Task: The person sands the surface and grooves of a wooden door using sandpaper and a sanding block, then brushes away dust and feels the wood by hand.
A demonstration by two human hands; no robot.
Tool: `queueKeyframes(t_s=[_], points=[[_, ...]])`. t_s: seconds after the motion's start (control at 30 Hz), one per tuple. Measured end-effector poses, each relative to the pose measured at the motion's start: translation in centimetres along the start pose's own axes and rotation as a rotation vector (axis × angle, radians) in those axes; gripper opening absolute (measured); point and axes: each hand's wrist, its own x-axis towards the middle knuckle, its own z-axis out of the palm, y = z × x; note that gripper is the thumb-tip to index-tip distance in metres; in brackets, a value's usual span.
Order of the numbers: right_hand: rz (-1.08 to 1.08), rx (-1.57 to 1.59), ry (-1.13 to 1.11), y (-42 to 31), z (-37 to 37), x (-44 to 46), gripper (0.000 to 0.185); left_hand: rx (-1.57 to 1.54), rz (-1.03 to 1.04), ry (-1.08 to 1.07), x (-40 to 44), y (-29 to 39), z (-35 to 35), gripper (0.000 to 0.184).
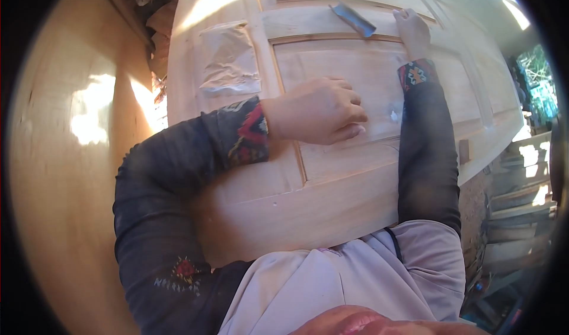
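A pale wooden panelled door [344, 184] lies flat in front of me. Over its middle panel is my left hand [317, 110], back upward, its fingers curled closed. Whatever those fingers hold, if anything, is hidden. Farther off, my right hand [413, 33] is closed against the moulding at the panel's far edge; its grip cannot be made out. A curled grey strip, like sandpaper [354, 21], rests on the door just left of my right hand. A small white blob [393, 116] sits on the panel between my arms.
A crumpled whitish sheet [230, 59] lies on the door's left part. Along my left side stands a smooth wooden board [65, 175]. Stacked wood pieces [518, 216] are on the ground at the right, beyond the door's edge.
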Motion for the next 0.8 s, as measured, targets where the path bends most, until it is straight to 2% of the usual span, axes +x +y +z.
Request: queueKeyframes(t_s=[0.1,0.2,0.3,0.4,0.5,0.6,0.63,0.7,0.8], points=[[-0.006,0.04,0.046,-0.2,1.0,0.0,0.064,-0.033,-0.008,-0.015,0.0,-0.6,0.3,0.024],[-0.136,0.139,0.128,-0.5,2.3,-0.1,0.062,0.061,0.014,0.067,-0.4,-1.4,0.8,0.043],[-0.05,0.07,0.041,-1.9,1.5,-0.9,0.059,0.227,-0.184,-0.017,-1.0,-1.7,1.5,0.065],[0.014,-0.052,0.05,-2.0,0.8,-1.5,0.056,0.178,-0.3,-0.125,-1.1,-2.0,1.5,0.076],[0.03,0.009,0.034,0.9,3.1,1.1,0.056,0.217,-0.31,-0.147,-1.0,-1.6,1.4,0.08],[-0.012,0.156,0.051,3.7,4.8,3.6,0.065,0.253,-0.323,-0.162,-0.7,-1.3,1.7,0.083],[0.069,0.264,0.08,3.9,5.4,3.8,0.059,0.248,-0.341,-0.168,-0.6,-1.1,1.7,0.085],[0.239,0.476,0.166,1.0,1.9,1.7,0.046,0.255,-0.354,-0.174,-0.1,-0.7,1.5,0.087],[0.633,1.715,0.335,0.7,3.0,3.1,0.03,0.279,-0.351,-0.204,0.2,-0.7,1.5,0.088]])
